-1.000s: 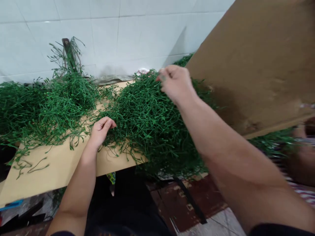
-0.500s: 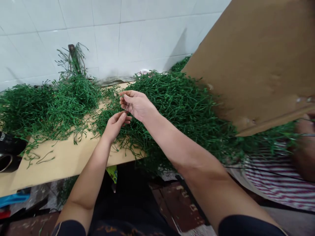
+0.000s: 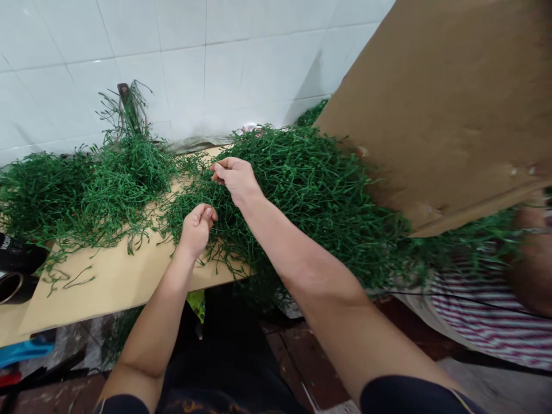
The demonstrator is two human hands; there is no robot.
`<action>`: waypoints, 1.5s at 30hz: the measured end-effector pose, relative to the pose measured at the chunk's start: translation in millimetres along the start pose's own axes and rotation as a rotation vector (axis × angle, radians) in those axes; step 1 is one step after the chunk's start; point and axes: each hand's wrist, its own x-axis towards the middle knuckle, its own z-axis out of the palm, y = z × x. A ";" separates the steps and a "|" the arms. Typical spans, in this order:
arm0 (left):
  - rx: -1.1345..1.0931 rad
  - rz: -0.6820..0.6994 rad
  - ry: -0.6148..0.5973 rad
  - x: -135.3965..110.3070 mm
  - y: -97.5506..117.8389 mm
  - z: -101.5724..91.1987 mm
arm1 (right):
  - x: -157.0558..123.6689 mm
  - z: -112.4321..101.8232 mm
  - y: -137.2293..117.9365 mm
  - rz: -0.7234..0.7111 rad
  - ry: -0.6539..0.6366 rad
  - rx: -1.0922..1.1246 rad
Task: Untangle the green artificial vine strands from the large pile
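Fingers of the right hand pinch together above the left end of the main green heap; those of the left hand curl in, just nearer. I cannot tell whether either has hold of a stem, though so tight a pinch would suit strands this thin. That heap rests partly on the desk. A second heap lies left, perhaps kept separate. Brown cardboard slants over the right side, possibly as a divider.

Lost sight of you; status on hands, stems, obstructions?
Left hand curled, right hand pinched; contents unclear. Green stems heaped nearby. Brown board slants across right side, clear of hands.
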 end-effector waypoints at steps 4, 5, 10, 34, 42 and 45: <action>0.166 -0.022 -0.083 -24.2 8.3 -0.7 | 34.8 -22.4 -11.2 -0.044 0.288 0.021; 0.197 -0.046 -0.108 -27.0 8.1 -2.2 | 40.2 -30.8 -15.0 -0.059 0.347 0.044; 0.214 -0.105 -0.009 -0.4 -3.2 -12.0 | 18.5 -44.4 -25.2 -0.186 -0.068 -0.021; -0.078 -0.048 -0.081 30.5 18.9 -13.3 | -27.3 -13.9 -9.2 -0.233 -0.500 -0.386; -0.310 -0.061 -0.084 29.3 7.3 1.2 | -10.1 -2.4 13.4 -0.423 -0.197 -0.621; -0.122 -0.003 -0.026 18.0 5.8 5.6 | 10.7 -6.4 14.2 -0.394 -0.035 -0.765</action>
